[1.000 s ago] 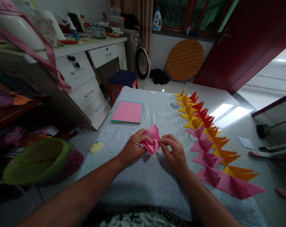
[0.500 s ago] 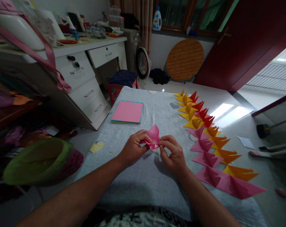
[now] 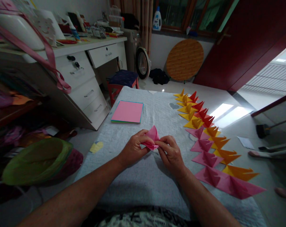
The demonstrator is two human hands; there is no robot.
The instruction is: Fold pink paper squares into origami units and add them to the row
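Pink paper (image 3: 153,133), centre of frame, gathered more compactly, lower point drawn up; right hand (image 3: 170,153) shifted slightly frame-left, fingertips brought closer to left hand (image 3: 135,146).

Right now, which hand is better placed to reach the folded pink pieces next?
Probably the right hand: it pinches the pink paper on the side nearer the folded pink pieces, while the left hand holds the opposite side.

Pale floor (image 3: 218,94) (glossy), red door (image 3: 247,41)
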